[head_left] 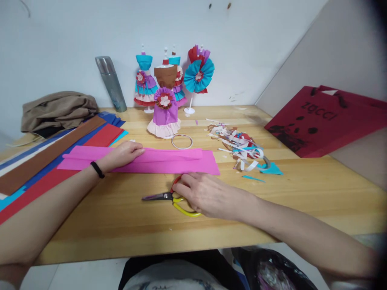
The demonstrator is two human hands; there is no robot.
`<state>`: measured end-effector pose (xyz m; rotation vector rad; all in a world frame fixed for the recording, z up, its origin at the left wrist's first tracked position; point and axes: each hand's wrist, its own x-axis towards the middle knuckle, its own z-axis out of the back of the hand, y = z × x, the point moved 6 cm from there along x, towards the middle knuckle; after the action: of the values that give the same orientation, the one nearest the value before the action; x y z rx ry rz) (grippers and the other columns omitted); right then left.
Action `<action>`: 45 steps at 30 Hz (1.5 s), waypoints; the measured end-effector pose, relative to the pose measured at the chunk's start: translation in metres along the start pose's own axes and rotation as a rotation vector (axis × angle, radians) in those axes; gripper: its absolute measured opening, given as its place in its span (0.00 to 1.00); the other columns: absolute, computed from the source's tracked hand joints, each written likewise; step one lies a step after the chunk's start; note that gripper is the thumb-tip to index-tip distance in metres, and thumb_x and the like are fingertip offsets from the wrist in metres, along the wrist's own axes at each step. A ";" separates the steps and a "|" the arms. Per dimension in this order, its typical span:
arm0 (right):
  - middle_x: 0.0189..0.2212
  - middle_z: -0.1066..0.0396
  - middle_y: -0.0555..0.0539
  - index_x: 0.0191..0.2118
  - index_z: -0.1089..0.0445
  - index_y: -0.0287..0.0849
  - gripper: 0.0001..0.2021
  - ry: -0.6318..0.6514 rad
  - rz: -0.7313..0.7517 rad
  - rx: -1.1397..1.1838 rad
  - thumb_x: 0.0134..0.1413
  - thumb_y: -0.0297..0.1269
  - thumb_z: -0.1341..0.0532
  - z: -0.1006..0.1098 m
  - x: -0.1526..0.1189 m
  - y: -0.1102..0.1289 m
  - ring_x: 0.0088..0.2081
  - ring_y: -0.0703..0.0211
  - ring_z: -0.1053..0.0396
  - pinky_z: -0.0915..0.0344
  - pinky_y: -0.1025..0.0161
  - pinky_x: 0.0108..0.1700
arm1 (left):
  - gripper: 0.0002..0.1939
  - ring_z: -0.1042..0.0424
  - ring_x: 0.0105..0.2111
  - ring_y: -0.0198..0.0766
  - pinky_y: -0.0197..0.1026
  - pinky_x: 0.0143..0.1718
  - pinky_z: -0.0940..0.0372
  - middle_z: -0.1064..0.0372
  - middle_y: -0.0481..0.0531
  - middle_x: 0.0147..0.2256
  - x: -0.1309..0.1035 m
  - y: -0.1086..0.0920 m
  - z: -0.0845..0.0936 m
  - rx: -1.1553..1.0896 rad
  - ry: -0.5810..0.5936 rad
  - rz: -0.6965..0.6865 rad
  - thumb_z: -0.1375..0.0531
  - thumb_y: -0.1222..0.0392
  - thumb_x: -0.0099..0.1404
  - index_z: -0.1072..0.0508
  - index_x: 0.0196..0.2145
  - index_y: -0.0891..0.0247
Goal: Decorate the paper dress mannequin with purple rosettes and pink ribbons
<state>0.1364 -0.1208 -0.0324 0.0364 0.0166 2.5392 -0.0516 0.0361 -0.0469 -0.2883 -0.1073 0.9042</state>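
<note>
"One at a time — how do they stand?"

"Right hand (pixel 208 196): fingers (pixel 182 190) bent over the handles of the scissors (pixel 167 196); whether they grip, I cannot tell; left hand (pixel 122 155): laid on the pink paper (pixel 169 164), undersides hidden, so no telling there either."

"And the scissors?"

"Partly under the right hand, the nearer one; long axis left to right, blades pointing left — just this side of the paper's near edge."

"Beyond?"

"Wooden counter (pixel 115 229); paper scraps (pixel 242 146) to the right; dressed forms (pixel 165 96) before a pale wall (pixel 60 40)."
</note>
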 end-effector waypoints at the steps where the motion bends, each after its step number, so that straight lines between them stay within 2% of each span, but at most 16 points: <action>1: 0.41 0.29 0.39 0.50 0.33 0.36 0.13 -0.001 0.019 0.021 0.62 0.27 0.46 0.001 0.000 -0.001 0.37 0.53 0.30 0.33 0.58 0.37 | 0.20 0.39 0.26 0.37 0.41 0.31 0.48 0.39 0.50 0.23 0.000 0.000 0.000 0.000 0.001 0.001 0.55 0.50 0.68 0.43 0.22 0.62; 3: 0.41 0.29 0.40 0.49 0.33 0.37 0.12 -0.002 0.038 0.125 0.61 0.27 0.46 0.005 0.000 -0.006 0.35 0.56 0.31 0.34 0.60 0.36 | 0.19 0.38 0.27 0.37 0.41 0.32 0.47 0.38 0.51 0.23 0.000 0.000 0.000 -0.001 0.006 0.006 0.55 0.50 0.68 0.42 0.22 0.62; 5: 0.42 0.28 0.42 0.51 0.35 0.38 0.16 -0.029 0.031 0.308 0.57 0.24 0.46 0.013 -0.003 -0.016 0.35 0.60 0.31 0.35 0.64 0.36 | 0.19 0.38 0.27 0.37 0.41 0.32 0.47 0.37 0.51 0.24 0.000 -0.001 0.000 -0.006 0.014 0.015 0.54 0.50 0.68 0.42 0.23 0.62; 7: 0.43 0.28 0.43 0.53 0.37 0.39 0.20 -0.095 0.023 0.474 0.55 0.23 0.46 0.023 -0.006 -0.030 0.35 0.62 0.32 0.36 0.66 0.36 | 0.19 0.38 0.28 0.38 0.41 0.32 0.47 0.37 0.51 0.24 -0.001 -0.001 0.001 -0.007 0.018 0.024 0.55 0.49 0.68 0.42 0.23 0.62; 9: 0.40 0.28 0.45 0.54 0.37 0.40 0.19 -0.171 -0.032 0.551 0.56 0.25 0.46 0.029 -0.009 -0.048 0.33 0.63 0.33 0.37 0.66 0.35 | 0.19 0.37 0.28 0.38 0.41 0.33 0.47 0.37 0.51 0.25 -0.001 -0.002 0.001 -0.001 0.016 0.027 0.55 0.49 0.68 0.42 0.23 0.62; 11: 0.35 0.29 0.47 0.53 0.36 0.40 0.18 -0.265 -0.179 0.540 0.56 0.31 0.43 0.031 -0.010 -0.071 0.30 0.63 0.35 0.39 0.66 0.32 | 0.19 0.37 0.29 0.38 0.41 0.33 0.47 0.37 0.51 0.25 -0.002 -0.003 0.001 0.006 0.014 0.024 0.55 0.49 0.68 0.42 0.23 0.62; 14: 0.28 0.31 0.50 0.49 0.34 0.39 0.20 -0.428 -0.504 0.426 0.51 0.40 0.37 0.025 -0.015 -0.105 0.26 0.61 0.37 0.43 0.65 0.30 | 0.19 0.37 0.28 0.38 0.41 0.33 0.47 0.37 0.51 0.25 -0.002 -0.004 0.001 0.015 0.020 0.014 0.56 0.49 0.68 0.42 0.24 0.62; 16: 0.26 0.31 0.50 0.46 0.33 0.40 0.19 -0.468 -0.661 0.332 0.49 0.42 0.36 0.018 -0.017 -0.119 0.26 0.59 0.36 0.45 0.64 0.30 | 0.19 0.37 0.28 0.38 0.41 0.33 0.47 0.37 0.51 0.25 -0.002 -0.005 0.001 0.023 0.020 0.014 0.56 0.49 0.68 0.42 0.23 0.62; 18: 0.26 0.30 0.49 0.45 0.33 0.41 0.18 -0.457 -0.729 0.315 0.47 0.42 0.35 0.011 -0.017 -0.126 0.26 0.59 0.35 0.46 0.64 0.30 | 0.19 0.37 0.28 0.38 0.41 0.32 0.47 0.37 0.52 0.25 -0.002 -0.005 0.001 0.031 0.009 0.012 0.55 0.49 0.68 0.42 0.23 0.62; 23: 0.22 0.31 0.52 0.37 0.33 0.42 0.14 -0.412 -0.785 0.522 0.44 0.42 0.34 -0.002 -0.016 -0.134 0.23 0.62 0.39 0.47 0.66 0.28 | 0.19 0.38 0.28 0.38 0.41 0.32 0.46 0.36 0.52 0.25 -0.003 -0.006 0.003 0.041 -0.008 0.010 0.55 0.49 0.68 0.41 0.23 0.62; 26: 0.21 0.32 0.53 0.34 0.35 0.43 0.16 -0.377 -0.784 0.645 0.40 0.44 0.32 -0.010 -0.014 -0.138 0.23 0.64 0.41 0.47 0.66 0.27 | 0.19 0.38 0.28 0.38 0.41 0.32 0.47 0.37 0.52 0.25 -0.003 -0.006 0.003 0.050 -0.005 0.013 0.55 0.49 0.68 0.42 0.23 0.62; 31: 0.22 0.31 0.53 0.34 0.36 0.43 0.18 -0.344 -0.747 0.787 0.40 0.46 0.33 -0.019 -0.014 -0.141 0.23 0.64 0.40 0.44 0.66 0.27 | 0.19 0.35 0.30 0.39 0.40 0.33 0.45 0.33 0.54 0.27 -0.003 -0.005 0.002 0.099 0.011 0.023 0.55 0.50 0.69 0.40 0.24 0.62; 35: 0.25 0.28 0.50 0.36 0.32 0.41 0.12 -0.321 -0.756 0.611 0.44 0.38 0.35 -0.019 -0.015 -0.143 0.27 0.61 0.34 0.41 0.65 0.30 | 0.20 0.30 0.34 0.44 0.41 0.35 0.44 0.28 0.58 0.31 -0.005 -0.006 -0.001 0.279 0.029 0.030 0.56 0.51 0.71 0.33 0.30 0.64; 39: 0.28 0.25 0.47 0.38 0.29 0.41 0.12 -0.279 -0.759 0.482 0.45 0.34 0.35 -0.021 -0.015 -0.144 0.30 0.58 0.30 0.39 0.65 0.31 | 0.22 0.29 0.33 0.46 0.41 0.31 0.47 0.26 0.59 0.32 -0.008 -0.008 -0.004 0.529 0.044 0.056 0.54 0.46 0.71 0.30 0.35 0.64; 42: 0.28 0.24 0.47 0.38 0.28 0.40 0.11 -0.259 -0.737 0.469 0.47 0.35 0.35 -0.020 -0.015 -0.144 0.29 0.58 0.30 0.39 0.65 0.30 | 0.22 0.29 0.33 0.45 0.40 0.30 0.48 0.27 0.58 0.30 -0.009 -0.009 -0.005 0.577 0.028 0.062 0.53 0.45 0.71 0.30 0.35 0.64; 45: 0.28 0.25 0.45 0.37 0.27 0.40 0.09 -0.314 -0.771 0.350 0.49 0.36 0.37 -0.007 -0.019 -0.142 0.29 0.57 0.30 0.41 0.64 0.30 | 0.21 0.30 0.33 0.44 0.40 0.31 0.47 0.27 0.57 0.29 -0.008 -0.007 -0.006 0.538 0.007 0.035 0.53 0.45 0.71 0.30 0.34 0.63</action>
<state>0.2323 -0.0151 -0.0426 0.4709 0.2926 1.7141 -0.0499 0.0247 -0.0503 0.2080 0.1480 0.9319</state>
